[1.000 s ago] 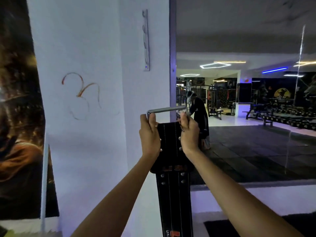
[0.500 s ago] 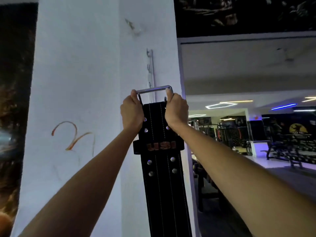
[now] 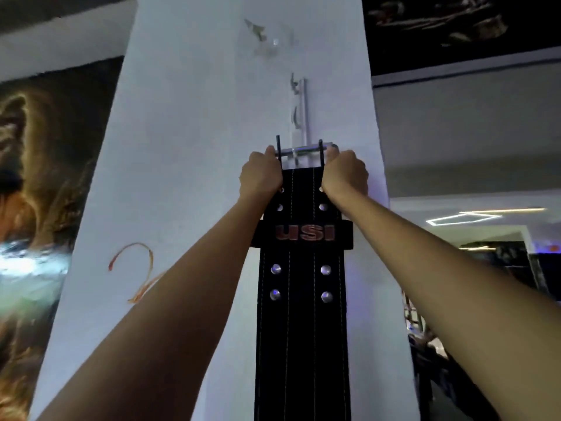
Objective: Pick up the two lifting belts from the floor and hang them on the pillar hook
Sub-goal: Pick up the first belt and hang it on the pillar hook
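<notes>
Head view, hands [image 3: 303,174] raised belt [image 3: 303,299] higher — buckle at hook [image 3: 299,117].

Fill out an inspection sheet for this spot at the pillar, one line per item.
Surface: white pillar, paint chipped near the top, an orange scrawl on its left face.
Job's things: one black lifting belt marked USI hangs down the pillar, its metal buckle raised level with the lowest prong of the hook rail; whether it is hooked cannot be told. Second belt not seen.
Clutter: nothing seen.
Grippers: left hand and right hand each grip an upper corner of the belt.
Cables: nothing seen.
Surroundings: dark poster to the left, lit gym hall to the right.
</notes>
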`<action>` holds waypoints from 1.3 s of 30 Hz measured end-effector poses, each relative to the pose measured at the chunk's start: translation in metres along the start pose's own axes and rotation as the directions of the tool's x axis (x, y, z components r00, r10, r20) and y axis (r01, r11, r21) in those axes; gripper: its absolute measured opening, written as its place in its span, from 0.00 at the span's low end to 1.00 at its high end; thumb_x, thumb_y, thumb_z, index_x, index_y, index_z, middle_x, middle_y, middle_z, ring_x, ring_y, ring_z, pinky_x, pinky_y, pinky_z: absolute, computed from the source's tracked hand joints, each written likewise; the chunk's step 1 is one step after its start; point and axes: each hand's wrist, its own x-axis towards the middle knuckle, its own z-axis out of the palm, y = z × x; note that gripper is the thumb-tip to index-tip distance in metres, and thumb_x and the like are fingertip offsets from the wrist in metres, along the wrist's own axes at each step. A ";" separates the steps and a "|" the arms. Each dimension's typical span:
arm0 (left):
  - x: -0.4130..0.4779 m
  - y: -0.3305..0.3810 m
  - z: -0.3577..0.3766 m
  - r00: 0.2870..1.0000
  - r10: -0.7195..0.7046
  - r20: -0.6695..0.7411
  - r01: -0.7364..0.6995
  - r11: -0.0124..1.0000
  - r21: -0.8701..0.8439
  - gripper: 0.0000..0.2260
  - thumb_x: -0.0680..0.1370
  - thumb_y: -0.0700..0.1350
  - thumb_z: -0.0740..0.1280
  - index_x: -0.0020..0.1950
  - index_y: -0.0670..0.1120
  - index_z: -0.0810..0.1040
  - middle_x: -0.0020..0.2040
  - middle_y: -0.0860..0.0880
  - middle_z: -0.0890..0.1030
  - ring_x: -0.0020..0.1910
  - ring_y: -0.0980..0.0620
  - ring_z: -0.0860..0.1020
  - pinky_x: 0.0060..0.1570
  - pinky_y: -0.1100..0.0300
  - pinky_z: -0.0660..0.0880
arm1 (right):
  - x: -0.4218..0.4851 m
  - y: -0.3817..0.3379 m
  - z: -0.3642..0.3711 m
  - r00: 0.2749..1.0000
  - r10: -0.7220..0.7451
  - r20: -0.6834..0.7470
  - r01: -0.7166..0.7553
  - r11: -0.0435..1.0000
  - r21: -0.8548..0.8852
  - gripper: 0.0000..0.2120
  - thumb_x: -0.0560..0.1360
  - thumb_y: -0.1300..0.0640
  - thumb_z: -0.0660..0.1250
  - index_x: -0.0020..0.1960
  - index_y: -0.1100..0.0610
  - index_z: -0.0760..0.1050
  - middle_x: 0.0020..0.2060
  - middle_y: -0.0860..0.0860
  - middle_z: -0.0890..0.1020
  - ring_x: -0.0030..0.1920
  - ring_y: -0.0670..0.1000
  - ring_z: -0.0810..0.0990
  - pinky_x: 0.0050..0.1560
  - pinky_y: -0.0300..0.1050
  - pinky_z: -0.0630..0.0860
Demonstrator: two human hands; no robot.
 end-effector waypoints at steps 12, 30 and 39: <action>-0.056 -0.039 -0.029 0.963 0.090 0.255 0.110 0.730 -0.674 0.06 0.76 0.42 0.67 0.51 0.43 0.80 0.37 0.50 0.82 0.32 0.55 0.80 0.33 0.64 0.76 | -0.042 0.042 -0.021 0.918 -0.278 0.282 0.062 0.803 0.593 0.05 0.72 0.60 0.68 0.47 0.54 0.74 0.41 0.47 0.80 0.44 0.46 0.79 0.49 0.36 0.74; -0.068 -0.037 -0.034 0.931 -0.070 0.358 0.254 0.829 -0.498 0.15 0.79 0.53 0.60 0.51 0.43 0.79 0.39 0.49 0.80 0.35 0.52 0.78 0.33 0.62 0.76 | -0.058 0.025 -0.017 0.965 -0.044 0.260 -0.095 0.861 0.499 0.12 0.75 0.55 0.65 0.56 0.58 0.75 0.44 0.55 0.79 0.37 0.52 0.76 0.32 0.41 0.73; -0.233 -0.119 -0.026 0.903 -0.085 0.421 0.358 0.692 -0.627 0.09 0.80 0.45 0.61 0.54 0.47 0.80 0.42 0.51 0.84 0.41 0.55 0.82 0.39 0.60 0.78 | -0.218 0.138 -0.041 0.952 -0.019 0.306 -0.161 0.820 0.549 0.09 0.75 0.62 0.63 0.54 0.62 0.76 0.45 0.51 0.82 0.44 0.41 0.82 0.48 0.33 0.77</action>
